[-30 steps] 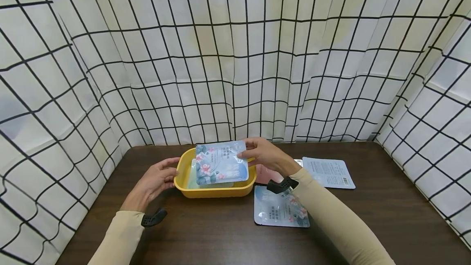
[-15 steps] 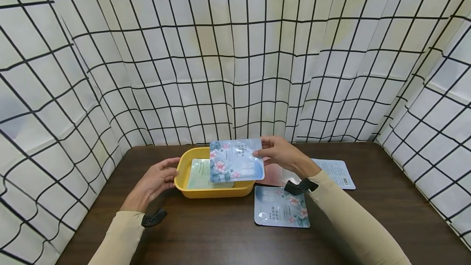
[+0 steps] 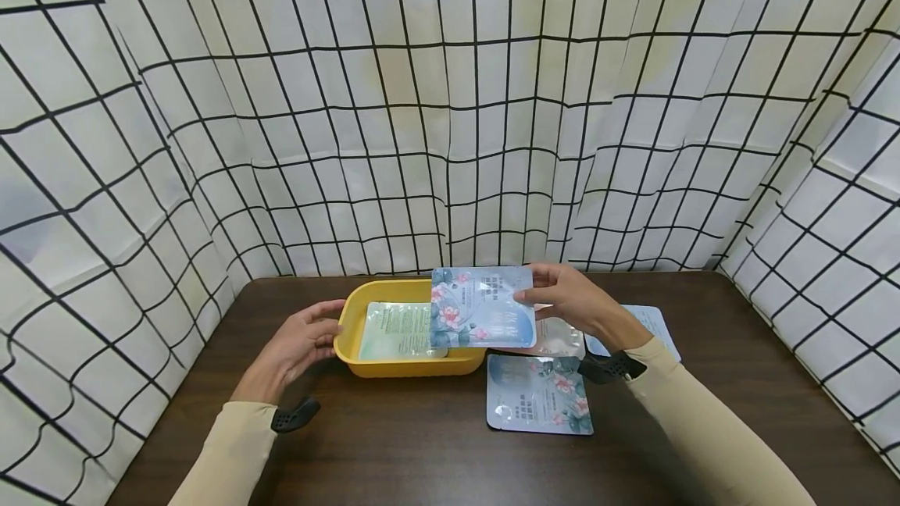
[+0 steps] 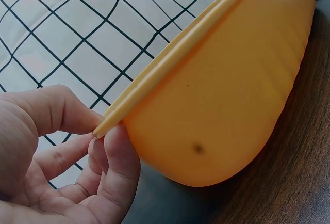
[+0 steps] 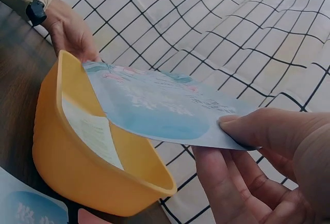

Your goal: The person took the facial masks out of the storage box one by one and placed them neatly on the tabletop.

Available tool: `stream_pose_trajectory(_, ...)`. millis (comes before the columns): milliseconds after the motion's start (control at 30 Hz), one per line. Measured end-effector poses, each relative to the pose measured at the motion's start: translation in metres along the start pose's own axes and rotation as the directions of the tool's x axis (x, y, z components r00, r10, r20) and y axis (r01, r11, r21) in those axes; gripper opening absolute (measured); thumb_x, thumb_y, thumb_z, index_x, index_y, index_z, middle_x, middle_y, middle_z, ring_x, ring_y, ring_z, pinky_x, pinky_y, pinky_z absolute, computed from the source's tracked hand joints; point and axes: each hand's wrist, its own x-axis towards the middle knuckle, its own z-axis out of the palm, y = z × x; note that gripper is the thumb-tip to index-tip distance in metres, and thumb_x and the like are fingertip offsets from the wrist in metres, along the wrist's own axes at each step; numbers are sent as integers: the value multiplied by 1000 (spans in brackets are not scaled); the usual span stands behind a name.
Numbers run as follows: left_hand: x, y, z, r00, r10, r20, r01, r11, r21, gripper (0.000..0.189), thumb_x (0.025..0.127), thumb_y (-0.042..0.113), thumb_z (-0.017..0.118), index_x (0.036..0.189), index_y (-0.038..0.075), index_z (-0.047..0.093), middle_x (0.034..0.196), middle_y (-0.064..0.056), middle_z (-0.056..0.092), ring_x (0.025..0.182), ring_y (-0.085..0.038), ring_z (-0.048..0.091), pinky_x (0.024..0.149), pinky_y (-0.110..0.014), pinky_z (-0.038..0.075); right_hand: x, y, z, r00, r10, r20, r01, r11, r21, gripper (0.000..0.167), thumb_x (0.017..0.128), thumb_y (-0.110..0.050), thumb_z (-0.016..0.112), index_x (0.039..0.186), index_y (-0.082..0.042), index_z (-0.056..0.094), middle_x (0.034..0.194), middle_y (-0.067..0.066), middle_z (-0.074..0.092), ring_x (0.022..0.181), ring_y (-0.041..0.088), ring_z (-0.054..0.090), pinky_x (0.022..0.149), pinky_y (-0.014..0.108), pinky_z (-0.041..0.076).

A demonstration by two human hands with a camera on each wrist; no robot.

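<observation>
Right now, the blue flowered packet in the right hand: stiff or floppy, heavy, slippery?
Probably semi-stiff: the packet, pinched at one edge by the right hand, extends nearly flat. Likely light, given that one-edge hold, though I can't tell whether the yellow basket supports it. Possibly slippery: its surface looks smooth.

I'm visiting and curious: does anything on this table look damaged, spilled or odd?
One thing: the yellow, rounded rectangular plastic basin has a blurry dark spot on its outside, at the end that the left hand grips. It breaks the mostly plain yellow; whether it's dirt or damage, I can't tell.
</observation>
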Motion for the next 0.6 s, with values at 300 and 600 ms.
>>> stream_pose_trajectory(300,0,-1,0,1000,-6,-3,6,1000,-8,61,99,10,59,156,11,38,136,-21,53,93,-24,63,81,-31,59,-20,6,-21,999,-10,-38,11,1000,16,33,91,-19,76,115,-5,59,107,7,59,96,23,58,78,40,56)
stream_pose_trajectory(600,1,0,0,1000,-2,3,2,1000,-13,61,99,11,59,156,11,37,132,-21,55,92,-24,64,80,-31,58,-41,15,-39,999,-1,-42,1,1000,4,24,92,-17,75,104,-4,58,104,9,59,93,24,58,78,41,56)
